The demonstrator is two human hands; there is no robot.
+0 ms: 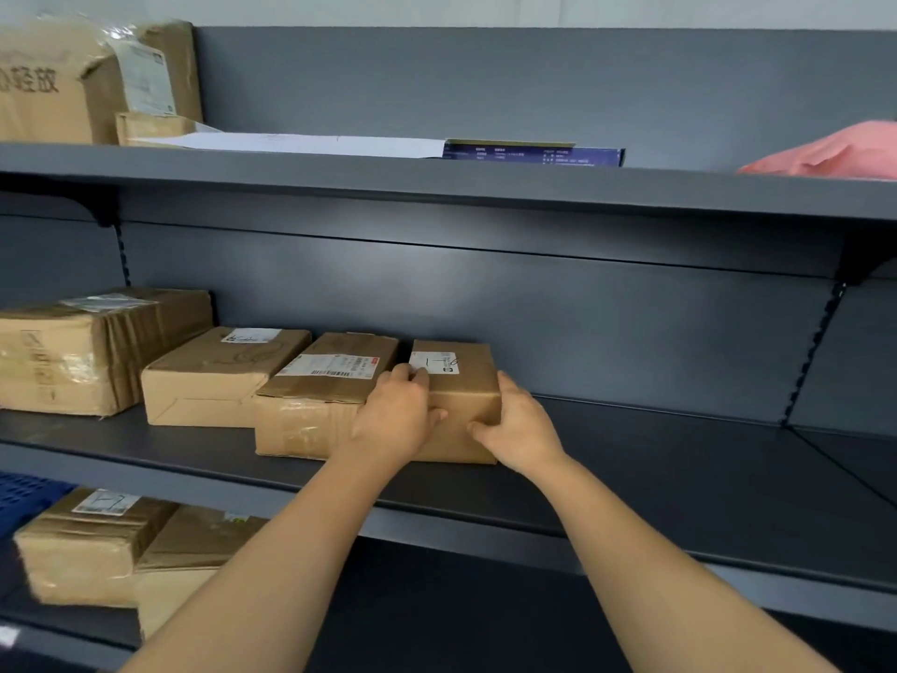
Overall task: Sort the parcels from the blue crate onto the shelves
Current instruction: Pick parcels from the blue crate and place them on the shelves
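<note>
A small brown cardboard parcel [463, 381] with a white label stands on the middle shelf [655, 459], at the right end of a row of parcels. My left hand [400, 415] grips its left front corner, fingers over the top. My right hand [522, 425] grips its right side, with the thumb on the front face. The parcel touches a taped brown parcel [320, 395] on its left. A corner of the blue crate [24, 497] shows at the lower left edge.
Further left on the middle shelf are two more brown parcels [213, 376] [82, 352]. The top shelf holds large boxes [73, 80], a flat white parcel [301, 144], a dark blue box [539, 154] and a pink bag [835, 153]. Two parcels [87, 541] lie on the lower shelf.
</note>
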